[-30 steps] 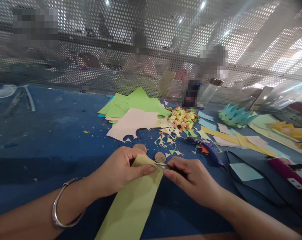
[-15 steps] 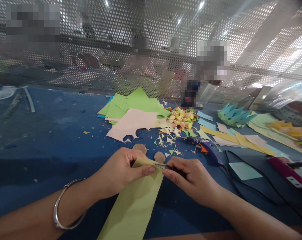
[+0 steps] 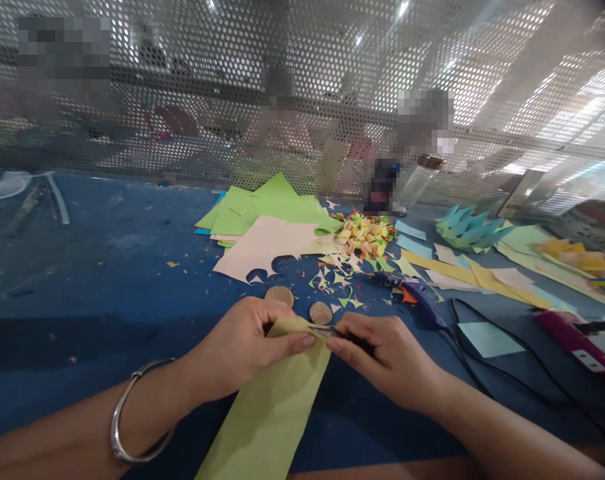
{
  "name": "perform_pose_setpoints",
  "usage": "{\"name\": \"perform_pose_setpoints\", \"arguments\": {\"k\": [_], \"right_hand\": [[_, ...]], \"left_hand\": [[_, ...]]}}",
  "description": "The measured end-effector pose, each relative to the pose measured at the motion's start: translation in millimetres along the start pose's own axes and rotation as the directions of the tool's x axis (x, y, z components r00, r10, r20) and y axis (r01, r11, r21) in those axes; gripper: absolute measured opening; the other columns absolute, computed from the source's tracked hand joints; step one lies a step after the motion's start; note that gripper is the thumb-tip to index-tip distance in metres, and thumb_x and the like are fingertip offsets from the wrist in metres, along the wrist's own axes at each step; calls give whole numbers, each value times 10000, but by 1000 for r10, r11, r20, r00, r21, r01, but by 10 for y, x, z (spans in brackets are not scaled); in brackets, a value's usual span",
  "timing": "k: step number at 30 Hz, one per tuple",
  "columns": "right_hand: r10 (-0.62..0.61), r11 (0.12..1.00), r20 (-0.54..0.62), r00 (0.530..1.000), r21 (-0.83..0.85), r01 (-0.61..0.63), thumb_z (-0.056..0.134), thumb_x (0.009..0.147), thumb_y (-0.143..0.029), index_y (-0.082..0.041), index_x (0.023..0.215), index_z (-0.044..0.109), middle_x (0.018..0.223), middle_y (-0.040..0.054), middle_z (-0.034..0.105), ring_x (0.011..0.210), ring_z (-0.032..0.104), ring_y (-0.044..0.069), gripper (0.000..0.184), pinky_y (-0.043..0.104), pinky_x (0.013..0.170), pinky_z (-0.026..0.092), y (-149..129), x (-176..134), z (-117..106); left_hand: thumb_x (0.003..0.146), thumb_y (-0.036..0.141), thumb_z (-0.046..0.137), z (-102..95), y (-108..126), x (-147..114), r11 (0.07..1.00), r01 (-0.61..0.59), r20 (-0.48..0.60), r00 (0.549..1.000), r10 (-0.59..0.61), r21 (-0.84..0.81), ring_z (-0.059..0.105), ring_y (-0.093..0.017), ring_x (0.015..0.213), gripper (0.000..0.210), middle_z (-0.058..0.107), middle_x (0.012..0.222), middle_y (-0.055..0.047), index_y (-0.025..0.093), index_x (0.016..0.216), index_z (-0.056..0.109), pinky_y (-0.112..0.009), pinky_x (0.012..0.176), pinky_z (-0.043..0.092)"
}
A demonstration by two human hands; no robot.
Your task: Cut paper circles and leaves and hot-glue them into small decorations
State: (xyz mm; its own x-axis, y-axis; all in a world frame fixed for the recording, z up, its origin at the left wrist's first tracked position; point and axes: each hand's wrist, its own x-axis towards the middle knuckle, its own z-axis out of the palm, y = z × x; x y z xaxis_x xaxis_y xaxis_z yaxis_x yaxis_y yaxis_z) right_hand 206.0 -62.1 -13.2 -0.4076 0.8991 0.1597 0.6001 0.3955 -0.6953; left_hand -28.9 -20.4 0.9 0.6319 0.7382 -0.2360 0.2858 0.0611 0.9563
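Observation:
My left hand [image 3: 262, 343] is closed on a long pale yellow-green paper strip [image 3: 265, 420], thumb on top. The strip's upper end is folded over at the fingers, and its lower part runs down toward the table's front edge. My right hand [image 3: 382, 353] grips a slim metal-tipped tool [image 3: 325, 330] with a dark handle. Its pointed metal end meets the folded paper edge beside my left thumb; fingers hide the rest, so I cannot tell its exact kind. Just beyond the hands lie two round wooden discs [image 3: 321, 313].
Green paper sheets [image 3: 277, 207] and a cut pale pink sheet [image 3: 262, 247] lie behind. Nearby are curled paper pieces [image 3: 365, 233], scraps, and a blue glue gun [image 3: 422, 303] with its black cord. A purple power strip [image 3: 577, 343] and a blue paper flower [image 3: 469, 230] are at right.
Almost nothing differs. The folded paper and left thumb have shifted very slightly to the right; both hands keep their grips.

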Motion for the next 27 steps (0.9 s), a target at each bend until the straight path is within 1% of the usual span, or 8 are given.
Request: {"name": "perform_pose_setpoints", "arguments": {"k": [3, 9, 14, 20, 24, 26, 27], "right_hand": [[13, 1000, 0, 1000, -16, -13, 492, 1009, -438, -212, 705, 416, 632, -53, 381, 561, 327, 99, 386, 266, 519, 276, -5, -7, 7], [-2, 1000, 4, 1000, -19, 2, 497, 1005, -433, -214, 700, 400, 624, -54, 380, 553, 325, 97, 388, 265, 516, 275, -30, -14, 9], [15, 1000, 15, 1000, -22, -14, 486, 1011, -438, -212, 711, 417, 630, -52, 388, 561, 329, 100, 382, 268, 522, 273, -21, -29, 10], [-6, 1000, 15, 1000, -15, 6, 483, 1011, -445, -211, 700, 404, 628, -56, 365, 557, 324, 98, 398, 262, 524, 268, -34, -16, 20], [-4, 999, 9, 1000, -34, 4, 481, 1011, -442, -210, 700, 413, 621, -55, 375, 555, 322, 99, 393, 263, 519, 263, -41, -15, 21], [-9, 999, 4, 1000, -42, 9, 480, 1012, -436, -211, 705, 416, 623, -53, 385, 557, 327, 99, 387, 263, 519, 268, -38, -15, 17], [-9, 999, 1, 1000, -43, 9, 480, 1013, -435, -212, 706, 414, 624, -52, 389, 557, 329, 99, 385, 263, 520, 271, -36, -14, 14]], "left_hand": [[855, 527, 696, -3, 1, -3, 999, -28, -2, 1000, 28, 22, 465, -83, 581, 418, 526, 668, 25, 133, 721, 657, -204, 523, 354], [854, 527, 694, 13, 8, 1, 1000, -17, 17, 1000, 17, 0, 466, -89, 581, 409, 531, 670, 22, 136, 739, 669, -208, 520, 353], [857, 500, 699, 29, 24, -3, 1000, -16, 9, 1000, 16, -15, 469, -88, 573, 389, 539, 655, 26, 143, 712, 648, -204, 517, 361], [863, 529, 687, 46, -1, 0, 999, -33, 27, 999, 33, 0, 412, -75, 563, 446, 472, 631, 43, 139, 669, 591, -199, 505, 311], [859, 533, 689, 49, -8, -1, 999, -40, 28, 999, 40, -13, 429, -83, 577, 445, 495, 643, 34, 140, 669, 604, -205, 519, 326], [848, 530, 701, 37, 15, -11, 999, -14, 41, 999, 15, -39, 448, -89, 579, 422, 525, 650, 27, 141, 697, 636, -207, 522, 336], [845, 525, 706, 27, 31, -20, 998, 8, 53, 999, -6, -55, 465, -94, 584, 397, 552, 663, 21, 142, 742, 669, -209, 529, 347]]}}
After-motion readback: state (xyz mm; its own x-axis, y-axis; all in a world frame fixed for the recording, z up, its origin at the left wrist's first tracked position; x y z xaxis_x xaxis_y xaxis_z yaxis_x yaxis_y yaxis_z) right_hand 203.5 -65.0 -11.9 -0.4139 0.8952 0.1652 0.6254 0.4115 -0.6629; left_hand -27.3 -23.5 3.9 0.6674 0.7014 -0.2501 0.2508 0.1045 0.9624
